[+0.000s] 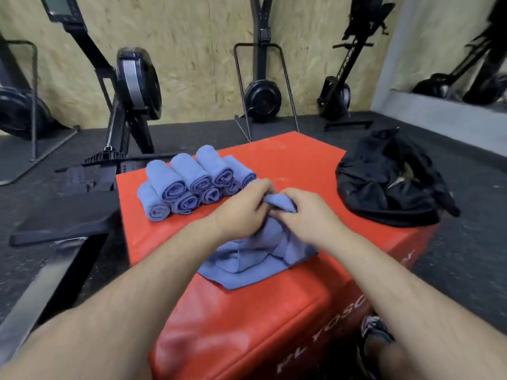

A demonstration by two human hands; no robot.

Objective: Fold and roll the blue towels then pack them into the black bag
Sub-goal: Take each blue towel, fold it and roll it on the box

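Chipboard wall (192, 37) and upright black rowing machines (137, 83) back a red padded vinyl box (219, 325). On its middle lies a part-folded blue cloth towel (255, 259), long axis running from the person toward the far edge. Both hands meet at its far end: left hand (241, 207) and right hand (304, 212) curl their fingers round the bunched start of a roll. A stack of rolled blue towels (192, 182) sits just beyond the left hand. The crumpled black fabric bag (384, 187) lies to the right, nearer the right hand.

Gym, prob.: rowers (138, 81), plyo box (241, 325)
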